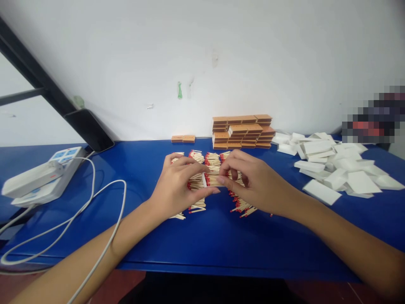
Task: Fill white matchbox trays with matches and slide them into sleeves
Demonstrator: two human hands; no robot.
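Observation:
My left hand and my right hand meet over a spread of red-tipped matches on the blue table. Between their fingertips they pinch a small white tray filled with matches. The left thumb lies under the tray and the left fingers curl over it. With its fingers bent, the right hand presses on the tray's right end. More loose matches stick out below the right hand.
A stack of brown matchbox sleeves stands at the wall, with two more to its left. White inner trays lie heaped at the right. A white power strip with cables and a dark phone are at the left.

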